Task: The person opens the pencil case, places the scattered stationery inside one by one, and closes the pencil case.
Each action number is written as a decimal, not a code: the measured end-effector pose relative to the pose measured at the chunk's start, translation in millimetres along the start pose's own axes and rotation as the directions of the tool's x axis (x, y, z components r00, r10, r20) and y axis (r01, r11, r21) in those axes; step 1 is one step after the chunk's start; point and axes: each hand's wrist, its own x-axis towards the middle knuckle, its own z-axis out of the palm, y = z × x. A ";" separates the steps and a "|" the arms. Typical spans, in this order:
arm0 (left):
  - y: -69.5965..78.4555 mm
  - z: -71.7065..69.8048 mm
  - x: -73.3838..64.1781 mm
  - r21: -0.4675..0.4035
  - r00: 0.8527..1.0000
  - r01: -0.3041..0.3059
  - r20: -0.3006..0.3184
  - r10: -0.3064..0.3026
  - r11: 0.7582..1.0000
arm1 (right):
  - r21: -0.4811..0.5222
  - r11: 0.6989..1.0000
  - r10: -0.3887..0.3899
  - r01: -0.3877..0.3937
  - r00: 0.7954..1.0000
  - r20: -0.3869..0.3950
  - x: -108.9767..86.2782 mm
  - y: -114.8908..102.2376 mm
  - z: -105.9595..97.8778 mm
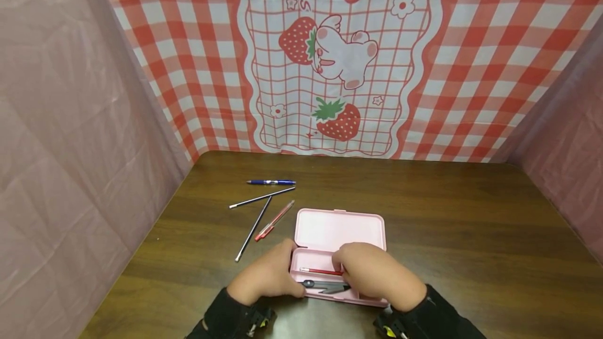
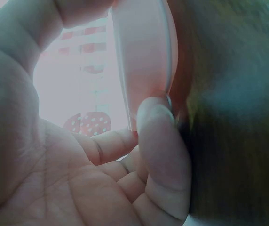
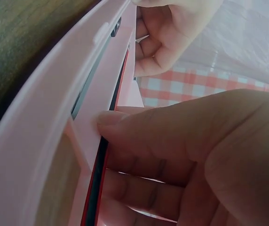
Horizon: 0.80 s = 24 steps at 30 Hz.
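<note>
- While the left hand [image 1: 270,273] has its grip clamped on the left end of the open pink case [image 1: 339,229], the right hand [image 1: 365,271] reaches into it.
- Right grip: thumb and fingers together on a red pencil [image 1: 322,271], which lies lengthwise inside the case.
- Dark grey tool [image 1: 330,286] in the case too, in front of the pencil, on the person's side.
- Case on brown wood surface [image 1: 447,213], lid hinged back on the far side.
- Left of case, loose: red pen [image 1: 275,220], two thin silvery sticks, blue pen [image 1: 271,182] farthest back.
- Red-white checked cloth [image 1: 198,41] behind.
</note>
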 end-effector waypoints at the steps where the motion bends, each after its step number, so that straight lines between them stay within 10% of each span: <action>1: 0.1 0.1 0.1 0.000 1.000 0.001 0.001 -0.001 1.000 | 0.009 1.000 -0.002 0.002 1.000 0.002 0.0 0.4 0.1; 24: 1.4 0.3 -0.1 0.001 1.000 0.000 -0.006 0.000 1.000 | 0.098 0.995 -0.037 0.036 0.999 0.018 6.9 8.7 6.6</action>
